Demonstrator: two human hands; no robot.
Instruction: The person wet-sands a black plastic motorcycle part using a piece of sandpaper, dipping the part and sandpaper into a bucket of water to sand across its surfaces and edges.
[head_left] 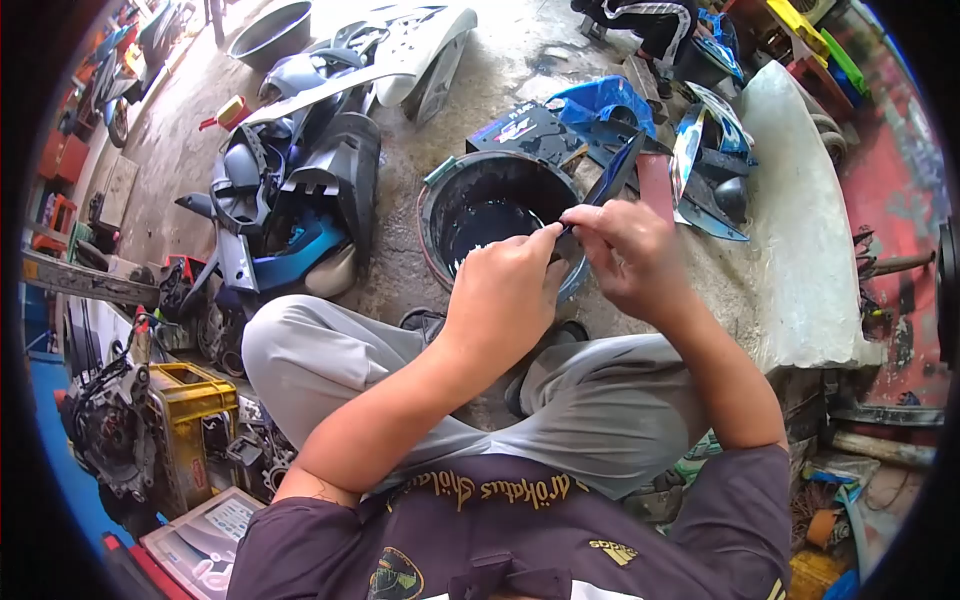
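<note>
A long, narrow dark panel with a bluish sheen [618,172] slants up and away from my fingers, over the right rim of a black bucket. My left hand [505,285] is closed, its fingertips pinching the panel's near end. Beside it my right hand [632,255] is closed too, with thumb and fingers on the same end. Below both hands stands the black bucket [440,235], holding dark liquid with a few pale flecks. My hands hide part of its near rim and the panel's lower tip.
Grey and blue motorcycle fairings [345,170] lie piled at the left. Beyond the bucket are a printed black box [525,130] and a blue plastic bag [610,100]. More panels [715,170] lean near a pale slab [800,230]. A yellow crate [190,430] stands lower left; another person [650,25] sits at the back.
</note>
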